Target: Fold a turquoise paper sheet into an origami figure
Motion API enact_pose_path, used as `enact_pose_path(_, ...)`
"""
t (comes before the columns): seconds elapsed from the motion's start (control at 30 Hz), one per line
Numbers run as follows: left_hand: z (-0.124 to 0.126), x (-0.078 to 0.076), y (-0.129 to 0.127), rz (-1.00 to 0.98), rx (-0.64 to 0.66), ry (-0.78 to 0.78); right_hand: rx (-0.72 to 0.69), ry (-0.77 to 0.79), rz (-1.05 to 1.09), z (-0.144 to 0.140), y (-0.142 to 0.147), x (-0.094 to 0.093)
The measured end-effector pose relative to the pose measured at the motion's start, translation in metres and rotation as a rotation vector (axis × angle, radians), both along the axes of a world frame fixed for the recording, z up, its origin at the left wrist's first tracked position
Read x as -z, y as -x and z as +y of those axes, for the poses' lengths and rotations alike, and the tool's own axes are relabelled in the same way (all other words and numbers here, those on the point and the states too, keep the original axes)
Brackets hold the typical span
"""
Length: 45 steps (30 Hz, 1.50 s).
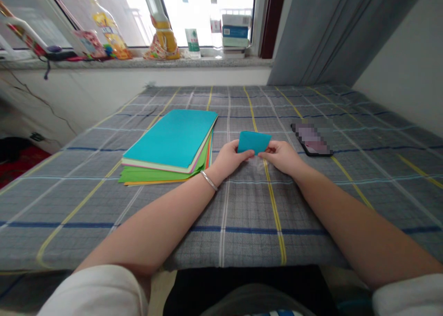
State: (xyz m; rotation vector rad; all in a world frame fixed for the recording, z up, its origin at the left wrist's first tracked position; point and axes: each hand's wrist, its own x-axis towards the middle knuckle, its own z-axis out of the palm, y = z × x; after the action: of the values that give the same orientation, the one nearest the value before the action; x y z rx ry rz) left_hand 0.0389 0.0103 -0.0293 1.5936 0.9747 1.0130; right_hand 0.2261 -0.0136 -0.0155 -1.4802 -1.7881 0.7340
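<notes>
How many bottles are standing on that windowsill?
3: a yellow-labelled bottle at left, an orange one mid-sill, a clear one beside the boxes. Others may be hidden.

Single head-worn view, looking forward and down, close over checked tablecloth (pixel 242 205), facing window (pixel 194 11)

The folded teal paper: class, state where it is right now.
In the head view the folded teal paper sits near the table's middle, pinched between the left hand and right hand, right of the coloured paper stack and left of the phone.

Both arms stretched forward, left hand (pixel 231 160) and right hand (pixel 282 157) close together, fingertips pinching.
</notes>
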Motion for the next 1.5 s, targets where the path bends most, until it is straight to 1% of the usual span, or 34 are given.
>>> enact_pose_path(0.1, 0.0, 0.001, 0.0, 0.16, -0.057, -0.059, -0.001, 0.003, 0.005, 0.003, -0.002, 0.004)
enact_pose_path(0.2, 0.001, 0.002, 0.001, 0.202, -0.083, -0.051, 0.0, -0.001, -0.008, 0.003, -0.003, 0.008)
enact_pose_path(0.3, 0.001, 0.001, 0.001, 0.269, -0.075, -0.073, 0.001, -0.064, -0.004, 0.001, -0.003, 0.01)
enact_pose_path(0.47, -0.002, -0.003, 0.001, 0.351, -0.014, -0.235, 0.053, -0.137, -0.004, 0.001, -0.003, 0.008)
enact_pose_path(0.57, -0.002, -0.005, 0.002, 0.425, -0.022, -0.336, 0.048, -0.161, -0.054, -0.001, -0.003, 0.006)
enact_pose_path(0.63, -0.002, -0.005, 0.004, 0.493, -0.034, -0.408, 0.04, -0.207, -0.109, -0.004, -0.002, 0.004)
enact_pose_path(0.77, -0.004, -0.006, 0.005, 0.621, -0.04, -0.533, 0.008, -0.374, -0.206, -0.008, -0.001, 0.0)
enact_pose_path(0.83, -0.006, -0.007, 0.005, 0.652, -0.051, -0.583, 0.004, -0.44, -0.246, -0.009, -0.001, -0.002)
enact_pose_path(0.97, -0.008, -0.01, 0.005, 0.537, -0.059, -0.711, 0.033, -0.507, -0.226, -0.008, -0.002, 0.0)
enact_pose_path(1.03, -0.009, -0.011, 0.006, 0.493, -0.074, -0.742, 0.036, -0.546, -0.242, -0.008, -0.002, 0.002)
enact_pose_path(1.2, -0.006, -0.01, 0.008, 0.486, -0.105, -0.808, 0.031, -0.674, -0.276, -0.011, 0.002, 0.001)
enact_pose_path(1.33, -0.004, -0.009, 0.007, 0.444, -0.184, -0.888, 0.047, -0.688, -0.257, -0.012, 0.003, 0.0)
enact_pose_path(1.4, -0.003, -0.01, 0.007, 0.401, -0.171, -0.921, 0.044, -0.689, -0.266, -0.011, 0.003, 0.001)
enact_pose_path(1.5, -0.004, -0.011, 0.007, 0.326, -0.108, -0.947, 0.044, -0.72, -0.28, -0.011, 0.003, 0.001)
